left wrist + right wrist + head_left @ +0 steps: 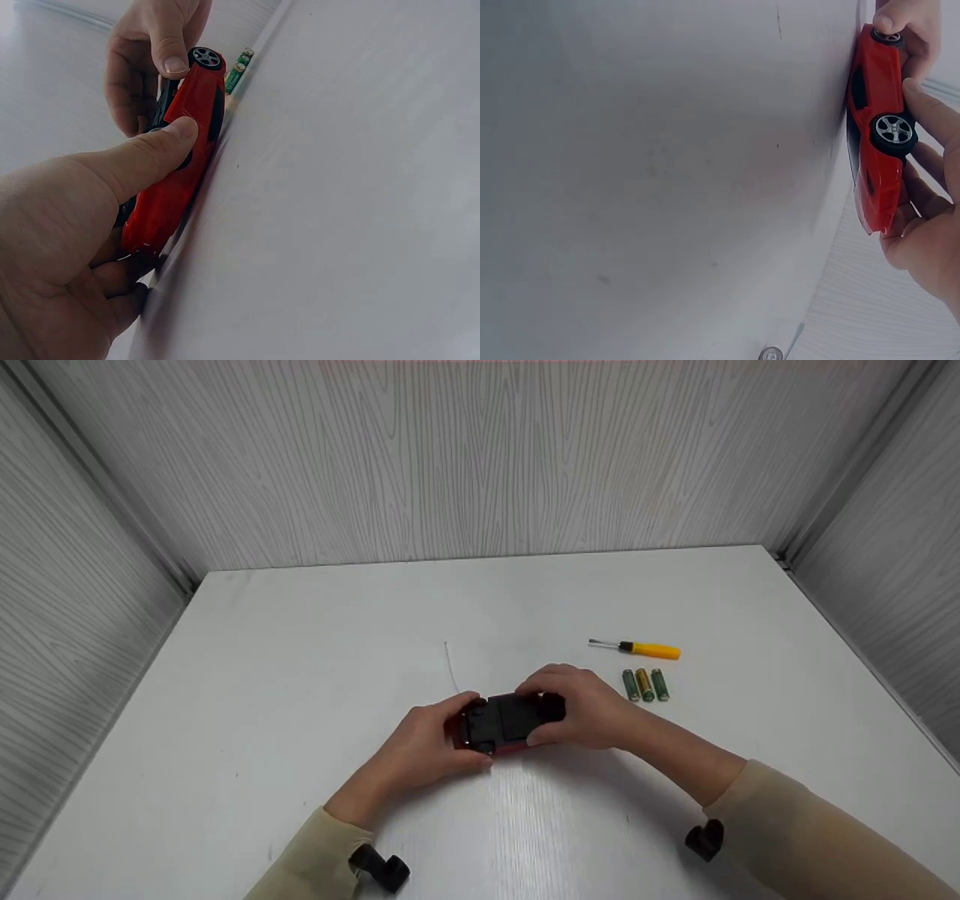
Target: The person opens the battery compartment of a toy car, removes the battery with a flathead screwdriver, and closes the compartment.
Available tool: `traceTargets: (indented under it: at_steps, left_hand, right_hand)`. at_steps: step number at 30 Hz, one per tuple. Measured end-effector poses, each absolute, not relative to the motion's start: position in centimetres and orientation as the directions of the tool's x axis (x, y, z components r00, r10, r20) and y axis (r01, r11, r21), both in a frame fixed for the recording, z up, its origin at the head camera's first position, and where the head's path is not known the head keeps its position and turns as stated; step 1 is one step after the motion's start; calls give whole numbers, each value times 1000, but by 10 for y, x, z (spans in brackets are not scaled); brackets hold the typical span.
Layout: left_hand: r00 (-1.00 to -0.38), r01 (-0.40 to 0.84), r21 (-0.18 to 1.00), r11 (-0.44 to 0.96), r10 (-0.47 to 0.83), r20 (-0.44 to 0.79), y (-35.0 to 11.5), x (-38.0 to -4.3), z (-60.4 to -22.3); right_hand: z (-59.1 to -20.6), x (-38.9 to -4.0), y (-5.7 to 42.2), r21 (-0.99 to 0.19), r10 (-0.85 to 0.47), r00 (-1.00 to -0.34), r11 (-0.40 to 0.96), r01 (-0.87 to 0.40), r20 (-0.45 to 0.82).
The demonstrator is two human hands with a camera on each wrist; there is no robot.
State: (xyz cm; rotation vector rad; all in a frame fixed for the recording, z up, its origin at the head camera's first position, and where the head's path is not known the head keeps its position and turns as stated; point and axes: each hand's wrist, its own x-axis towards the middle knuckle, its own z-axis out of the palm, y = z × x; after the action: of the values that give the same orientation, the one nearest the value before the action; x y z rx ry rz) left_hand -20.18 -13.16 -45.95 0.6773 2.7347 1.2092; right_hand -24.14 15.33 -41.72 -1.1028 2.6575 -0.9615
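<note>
A red toy car [512, 748] lies upside down on the table, its black underside [484, 725] facing up and a silver-spoked wheel [894, 129] showing in the right wrist view. My left hand [429, 741] grips the car's left end, the thumb along the near side and the fingers round the far side. At the other end my right hand [589, 711] holds the car between thumb and fingers, with the thumb tip by the edge of a rectangular panel [519, 715] on the underside. Part of that panel is hidden under the right hand.
A thin pale antenna wire [450, 664] sticks out from the car's far side. Right of the hands stand three batteries [645, 685] side by side, two green and one gold. Beyond them lies a screwdriver [654, 650] with a yellow handle. Wood-grain panels [480, 465] enclose the white table [315, 637].
</note>
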Motion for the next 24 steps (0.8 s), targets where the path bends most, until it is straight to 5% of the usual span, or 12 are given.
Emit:
traceTargets:
  at_steps: [24]
  left_hand:
    - [-903,355,718,599,419,97,-132,-202,-460]
  right_hand:
    - [-422,-244,155,-581,-665,-729,533,-615,162]
